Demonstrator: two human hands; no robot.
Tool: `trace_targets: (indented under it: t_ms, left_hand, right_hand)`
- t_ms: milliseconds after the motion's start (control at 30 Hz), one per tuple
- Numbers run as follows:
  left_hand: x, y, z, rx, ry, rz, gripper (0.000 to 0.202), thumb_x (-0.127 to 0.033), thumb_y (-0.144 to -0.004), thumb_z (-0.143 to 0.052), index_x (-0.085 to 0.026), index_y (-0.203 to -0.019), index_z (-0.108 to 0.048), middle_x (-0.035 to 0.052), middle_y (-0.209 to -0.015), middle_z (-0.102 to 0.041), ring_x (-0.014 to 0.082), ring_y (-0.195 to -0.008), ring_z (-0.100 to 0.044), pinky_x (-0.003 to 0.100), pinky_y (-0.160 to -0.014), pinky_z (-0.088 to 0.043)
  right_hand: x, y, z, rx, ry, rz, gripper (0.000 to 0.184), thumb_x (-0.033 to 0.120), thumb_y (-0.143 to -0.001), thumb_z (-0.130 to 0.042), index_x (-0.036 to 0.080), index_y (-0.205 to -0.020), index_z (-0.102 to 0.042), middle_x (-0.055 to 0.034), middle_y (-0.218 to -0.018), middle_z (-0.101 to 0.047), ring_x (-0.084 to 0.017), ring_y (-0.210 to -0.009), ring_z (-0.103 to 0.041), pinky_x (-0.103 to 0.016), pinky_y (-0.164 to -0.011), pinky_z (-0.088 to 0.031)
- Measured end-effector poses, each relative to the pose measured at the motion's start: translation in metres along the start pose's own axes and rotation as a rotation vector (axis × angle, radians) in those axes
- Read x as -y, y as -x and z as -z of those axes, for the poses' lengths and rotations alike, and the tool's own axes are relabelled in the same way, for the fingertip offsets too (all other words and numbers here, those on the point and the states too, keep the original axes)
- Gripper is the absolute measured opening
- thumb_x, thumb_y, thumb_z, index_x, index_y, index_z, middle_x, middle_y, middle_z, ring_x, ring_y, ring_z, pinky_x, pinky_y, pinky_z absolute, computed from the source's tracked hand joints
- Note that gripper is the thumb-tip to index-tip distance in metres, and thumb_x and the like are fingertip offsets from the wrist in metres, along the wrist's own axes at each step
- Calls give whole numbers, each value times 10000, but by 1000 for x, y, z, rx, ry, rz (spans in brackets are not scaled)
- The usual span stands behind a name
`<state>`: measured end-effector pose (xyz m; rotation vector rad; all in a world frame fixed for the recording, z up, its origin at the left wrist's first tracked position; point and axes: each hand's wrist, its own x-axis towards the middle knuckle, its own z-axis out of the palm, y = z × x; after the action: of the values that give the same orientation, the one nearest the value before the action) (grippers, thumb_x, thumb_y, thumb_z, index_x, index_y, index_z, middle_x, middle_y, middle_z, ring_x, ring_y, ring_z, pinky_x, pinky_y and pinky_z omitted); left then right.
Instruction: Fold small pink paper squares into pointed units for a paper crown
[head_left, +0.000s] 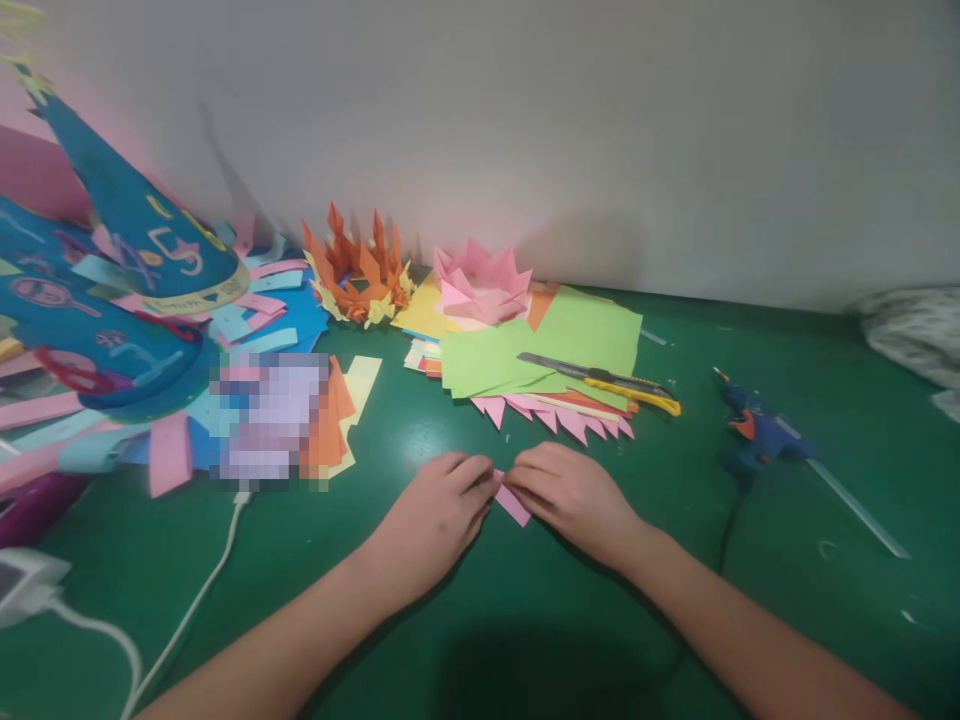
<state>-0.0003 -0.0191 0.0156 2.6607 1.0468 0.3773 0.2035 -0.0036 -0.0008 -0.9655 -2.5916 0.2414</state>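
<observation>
Between my two hands, just above the green table (420, 620), is a small piece of pink paper (514, 505). My left hand (444, 500) pinches its left edge with thumb and fingers. On the other side my right hand (574, 495) closes over its upper right part, so much of the paper is hidden. Beyond the hands, pink pointed paper pieces (570, 422) stick out from under green sheets (495, 355). A yellow box cutter (634, 392) lies on those sheets, with another blade-like tool alongside it.
A blue glue gun (769, 440) with a clear glue stick rests at right, its cord running toward me. Orange (360, 270) and pink (484, 285) folded paper crowns stand near the wall. Blue decorated cone hats (142, 200) and paper strips crowd the left, beside a white cable (217, 570).
</observation>
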Motion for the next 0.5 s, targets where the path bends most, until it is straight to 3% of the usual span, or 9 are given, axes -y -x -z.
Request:
trace_targets:
  t_ms: [333, 500]
  left_hand:
    - [-2, -1, 0, 35, -15, -4, 243, -157, -944, -346, -142, -1070, -553, 79, -1031, -566, 188, -875, -540, 338, -753, -493]
    - [-1, 0, 1, 21, 10, -21, 262, -149, -945, -347, -139, -1126, -536, 84, -1052, -583, 190, -933, -542, 345, -826, -487]
  right_hand:
    - [1, 1, 1, -8, 53, 0, 286, 219, -950, -389, 159, -845, -647, -73, -761, -617, -172, -725, -532, -288, -637, -423]
    - [1, 2, 2, 4, 77, 8, 304, 212, -951, -380, 160, -843, -659, -72, -763, -619, -168, -722, -532, -285, -630, -420]
